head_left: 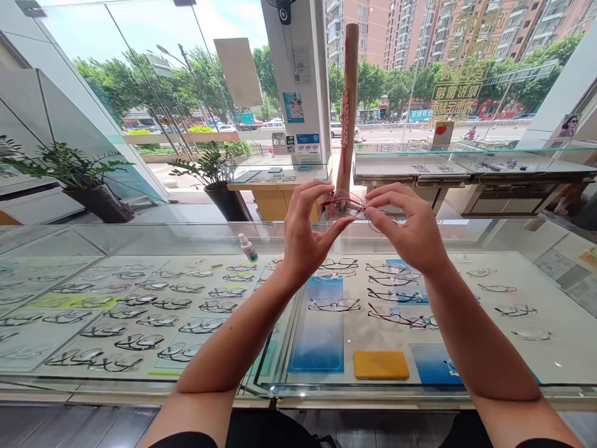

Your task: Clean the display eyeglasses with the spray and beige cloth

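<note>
A pair of thin red-rimmed eyeglasses [347,204] is held up in front of me, above the glass counter. My left hand [303,230] curves round one lens, fingertips near its upper outer corner and thumb at its lower rim. The fingertips of my right hand [410,227] pinch the frame near the bridge. The second lens lies partly behind those right fingers, so I see little of it.
Below is a glass display counter [275,391] with rows of eyeglasses [161,320]. A small white spray bottle [247,247] stands beyond my left forearm. An orange-yellow flat box [380,364] lies near the front. Behind are a wooden post [351,93] and potted plants [214,180].
</note>
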Available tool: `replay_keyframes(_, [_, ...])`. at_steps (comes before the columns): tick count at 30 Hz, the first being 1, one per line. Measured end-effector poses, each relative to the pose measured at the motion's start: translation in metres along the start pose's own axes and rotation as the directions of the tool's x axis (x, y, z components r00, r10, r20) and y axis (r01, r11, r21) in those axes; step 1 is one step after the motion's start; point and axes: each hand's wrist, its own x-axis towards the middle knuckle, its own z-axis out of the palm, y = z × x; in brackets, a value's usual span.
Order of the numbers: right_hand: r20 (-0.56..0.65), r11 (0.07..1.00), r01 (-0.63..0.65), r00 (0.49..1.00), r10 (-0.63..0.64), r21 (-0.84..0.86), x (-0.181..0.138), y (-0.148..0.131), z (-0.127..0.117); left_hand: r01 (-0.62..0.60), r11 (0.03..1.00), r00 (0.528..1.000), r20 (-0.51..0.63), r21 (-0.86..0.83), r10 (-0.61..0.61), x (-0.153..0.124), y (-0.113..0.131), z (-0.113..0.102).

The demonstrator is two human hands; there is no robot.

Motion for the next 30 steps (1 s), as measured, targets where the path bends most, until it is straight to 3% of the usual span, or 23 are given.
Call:
replay_keyframes(7, [0.073, 0.982, -0.113, 0.992, 0.103, 0.150, 0.003, 0.005, -0.003, 0.181, 0.945, 0.983, 0.070, -0.273, -0.169, -0.001, 0.004, 0.006])
replay_keyframes(13, [0.183, 0.927, -0.265, 0.958, 0.221, 0.266, 0.003, 0.010, -0.005, 0.267, 0.881, 0.962, 0.159, -0.392, -0.221, 0.001, 0.004, 0.007])
replay_keyframes(18, [0.283, 0.872, -0.378, 0.913, 0.295, 0.310, 0.003, 0.015, -0.006, 0.297, 0.850, 0.953, 0.186, -0.435, -0.238, 0.000, 0.004, 0.006])
replay_keyframes(26, [0.245, 0.861, -0.376, 0.920, 0.305, 0.341, 0.003, 0.015, 0.000, 0.287, 0.851, 0.956, 0.185, -0.440, -0.227, -0.002, 0.002, 0.009])
replay_keyframes(28, [0.209, 0.864, -0.365, 0.928, 0.308, 0.346, 0.003, 0.016, 0.002, 0.274, 0.877, 0.961, 0.151, -0.396, -0.232, -0.002, 0.003, 0.008])
replay_keyframes(30, [0.153, 0.867, -0.356, 0.934, 0.323, 0.348, 0.002, 0.017, 0.004, 0.248, 0.927, 0.968, 0.042, -0.283, -0.246, -0.001, 0.008, 0.005])
